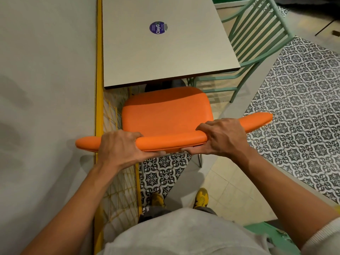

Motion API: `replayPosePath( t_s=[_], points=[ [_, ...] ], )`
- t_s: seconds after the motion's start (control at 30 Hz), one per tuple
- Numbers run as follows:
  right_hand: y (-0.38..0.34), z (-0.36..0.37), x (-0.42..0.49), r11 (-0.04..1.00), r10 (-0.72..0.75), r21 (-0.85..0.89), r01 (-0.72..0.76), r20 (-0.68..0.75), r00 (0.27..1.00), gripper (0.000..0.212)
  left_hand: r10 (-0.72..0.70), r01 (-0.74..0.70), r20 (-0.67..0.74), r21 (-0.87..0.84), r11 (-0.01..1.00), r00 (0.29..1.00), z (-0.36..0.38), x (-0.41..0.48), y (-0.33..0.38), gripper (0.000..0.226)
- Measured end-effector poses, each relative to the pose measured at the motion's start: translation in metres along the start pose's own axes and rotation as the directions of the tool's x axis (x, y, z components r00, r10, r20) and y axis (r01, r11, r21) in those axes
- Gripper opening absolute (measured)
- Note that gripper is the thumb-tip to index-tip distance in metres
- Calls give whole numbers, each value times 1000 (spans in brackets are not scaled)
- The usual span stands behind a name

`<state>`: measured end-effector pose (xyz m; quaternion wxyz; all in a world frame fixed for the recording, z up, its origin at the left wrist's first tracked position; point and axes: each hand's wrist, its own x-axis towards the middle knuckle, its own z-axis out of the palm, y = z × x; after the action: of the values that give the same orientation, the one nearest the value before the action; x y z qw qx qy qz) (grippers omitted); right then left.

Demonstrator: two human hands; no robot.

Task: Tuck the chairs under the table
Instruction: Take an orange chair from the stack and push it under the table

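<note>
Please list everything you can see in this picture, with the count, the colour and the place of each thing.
table: one, pale grey top, upper middle, against the wall
sticker: one, purple, round, on the table top
orange chair: one, orange seat and backrest, in front of the table, seat mostly not under it
green chair: one, mint green, slatted back, right of the table
yellow trim: one strip, along the wall's edge
patterned floor tiles: black and white, right side
shoes: two, yellow, bottom middle
left hand: grip on the backrest, left part
right hand: grip on the backrest, right part

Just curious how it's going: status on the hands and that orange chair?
Left hand and right hand both gripping orange chair backrest. Seat front just at table edge, mostly not under. Nothing visibly blocking; wall close on left.
</note>
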<state>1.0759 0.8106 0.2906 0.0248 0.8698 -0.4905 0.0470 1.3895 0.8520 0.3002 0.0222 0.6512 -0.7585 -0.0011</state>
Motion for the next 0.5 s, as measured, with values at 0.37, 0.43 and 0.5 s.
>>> replayPosePath(
  t_s=[0.37,0.43,0.5],
  points=[
    [-10,1,-4,999,29,-20,-29,29,999,99,-3,3,28,8,1000,1000,-2,-9,-1,97],
    [-13,1,-7,999,31,-8,-31,34,999,99,1,-1,36,9,1000,999,-4,-13,-1,96],
    [-13,-1,-9,1000,24,13,-25,36,999,98,7,-7,47,-10,1000,999,-7,-16,0,94]
  ],
)
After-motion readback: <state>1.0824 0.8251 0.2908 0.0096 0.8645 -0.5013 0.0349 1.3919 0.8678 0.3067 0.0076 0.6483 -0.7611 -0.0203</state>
